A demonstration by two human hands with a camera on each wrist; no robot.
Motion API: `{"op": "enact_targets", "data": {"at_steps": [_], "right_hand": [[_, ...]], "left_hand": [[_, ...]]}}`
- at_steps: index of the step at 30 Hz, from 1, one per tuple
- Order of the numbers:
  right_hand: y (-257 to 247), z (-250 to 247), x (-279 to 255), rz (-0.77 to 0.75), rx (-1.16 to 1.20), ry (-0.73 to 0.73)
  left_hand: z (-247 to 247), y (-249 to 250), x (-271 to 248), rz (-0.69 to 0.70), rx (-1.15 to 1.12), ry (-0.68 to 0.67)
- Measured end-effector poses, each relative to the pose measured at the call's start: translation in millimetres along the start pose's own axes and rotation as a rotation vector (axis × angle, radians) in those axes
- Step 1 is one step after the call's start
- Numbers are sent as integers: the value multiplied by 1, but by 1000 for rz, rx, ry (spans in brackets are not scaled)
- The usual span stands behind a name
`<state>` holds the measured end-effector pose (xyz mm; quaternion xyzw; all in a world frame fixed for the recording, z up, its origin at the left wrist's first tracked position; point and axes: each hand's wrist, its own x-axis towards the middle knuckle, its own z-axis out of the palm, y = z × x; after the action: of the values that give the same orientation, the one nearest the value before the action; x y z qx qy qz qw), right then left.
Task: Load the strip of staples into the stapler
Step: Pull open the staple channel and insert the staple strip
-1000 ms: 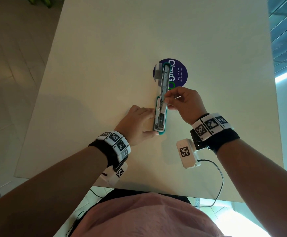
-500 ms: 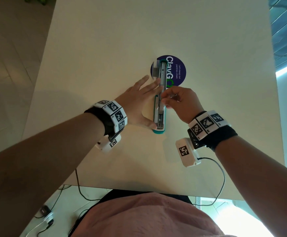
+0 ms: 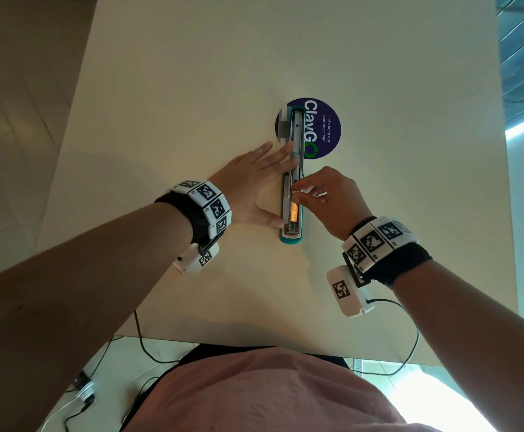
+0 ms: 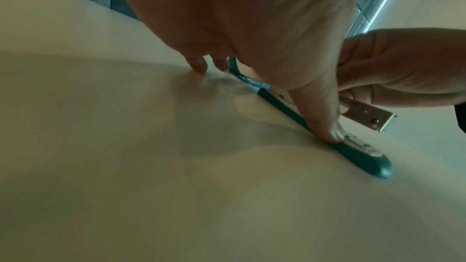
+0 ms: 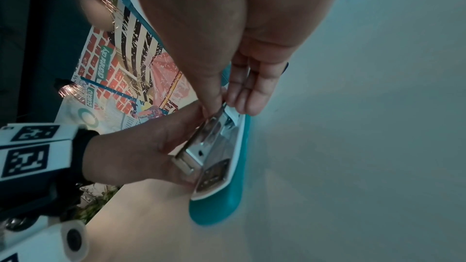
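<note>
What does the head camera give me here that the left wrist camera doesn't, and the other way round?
Only the head view shows the whole opened stapler lying flat, its far half over the round purple sticker, and the right hand pinching at the metal channel. Only the left wrist view shows, from low down, the left thumb tip pressed on the teal base edge and other fingertips down on the table. Both show the left hand spread open beside the stapler, steadying it, with the right hand working from the other side.

A pale cream, smooth-topped table carries everything. Flat on it lies a round dark-blue sticker with white lettering. An opened teal-and-white plastic stapler lies partly across that sticker.
</note>
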<state>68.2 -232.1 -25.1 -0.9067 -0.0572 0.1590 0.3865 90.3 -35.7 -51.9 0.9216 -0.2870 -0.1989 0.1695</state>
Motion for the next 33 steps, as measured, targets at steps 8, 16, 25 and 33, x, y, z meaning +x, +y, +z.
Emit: {"op": "enact_targets", "data": {"at_steps": [8,16,25,33], "right_hand": [[0,5,-7,-8,15,40],[-2,9,-6,-12,22,42],[-1,6,-10,-57,-64,-25],[2,7,-24,-51,-28,-77]], "left_hand": [[-3,-5,4,0,6,-20],[-4,-7,7,0,13,-21],[-4,-6,5,10,8,-11],[-8,-6,5,11,9,-22]]}}
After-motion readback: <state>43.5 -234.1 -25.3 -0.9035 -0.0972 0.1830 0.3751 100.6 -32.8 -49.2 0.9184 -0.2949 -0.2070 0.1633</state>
